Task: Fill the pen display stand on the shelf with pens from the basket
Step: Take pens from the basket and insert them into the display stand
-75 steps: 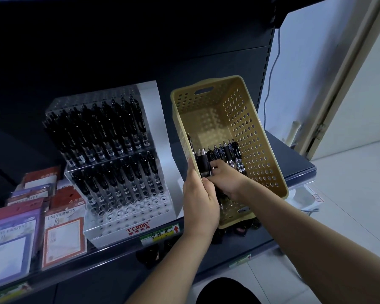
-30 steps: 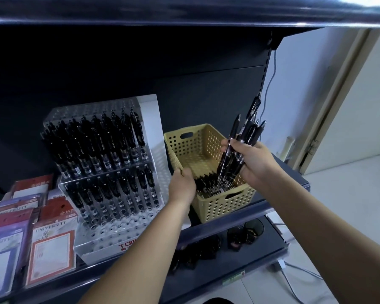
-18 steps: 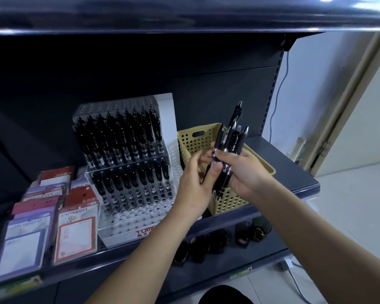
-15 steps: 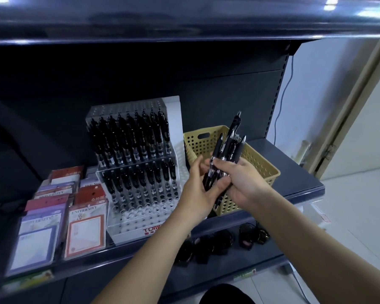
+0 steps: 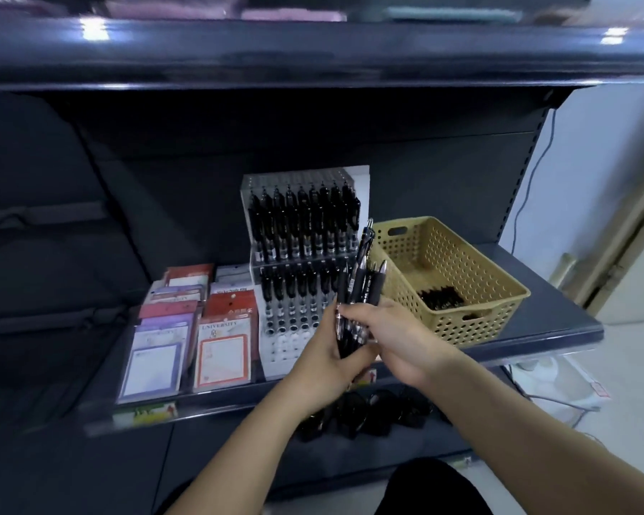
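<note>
A clear stepped pen display stand [image 5: 276,340] stands on the dark shelf, its upper rows full of black pens and its front rows showing bare holes. To its right sits a tan perforated basket [image 5: 473,291] with some black pens left in its bottom. A bundle of black pens [image 5: 361,288] points upward in front of the stand. My left hand [image 5: 328,358] grips the bundle's lower part. My right hand [image 5: 402,336] lies against the same bundle from the right, fingers around it.
Packs of notepads and cards [image 5: 190,328] lie on the shelf left of the stand. The upper shelf edge [image 5: 313,53] overhangs above. Dark round items [image 5: 365,410] sit on the lower shelf. A white wall and door frame are at the right.
The basket was set down on the shelf. My right hand lifted a bundle of pens out of it, my left hand joined on the bundle, and both moved left in front of the stand.
</note>
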Demonstrator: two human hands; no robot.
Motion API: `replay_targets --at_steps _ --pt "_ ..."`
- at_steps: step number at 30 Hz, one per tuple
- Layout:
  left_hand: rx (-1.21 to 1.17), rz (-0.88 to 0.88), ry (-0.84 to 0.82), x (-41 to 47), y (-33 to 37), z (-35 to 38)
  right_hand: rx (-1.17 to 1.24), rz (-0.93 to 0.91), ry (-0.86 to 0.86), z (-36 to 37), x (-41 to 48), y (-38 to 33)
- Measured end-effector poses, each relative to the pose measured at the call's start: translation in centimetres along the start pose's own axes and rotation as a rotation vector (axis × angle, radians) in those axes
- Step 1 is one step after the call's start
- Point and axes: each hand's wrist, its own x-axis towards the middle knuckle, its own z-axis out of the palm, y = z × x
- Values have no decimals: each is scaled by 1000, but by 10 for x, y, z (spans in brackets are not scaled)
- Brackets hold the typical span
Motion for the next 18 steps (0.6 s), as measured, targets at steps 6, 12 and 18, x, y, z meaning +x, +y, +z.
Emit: replay_targets --at_steps 6,12,18 --pt "34 -41 170 -23 -37 -36 -84 10 -113 48 -2 5" --pt "24 -32 196 -36 -53 -66 -8 -52 -73 60 17 -14" --pt "6 -33 200 -43 -63 -79 42 -77 50 70 35 -14"
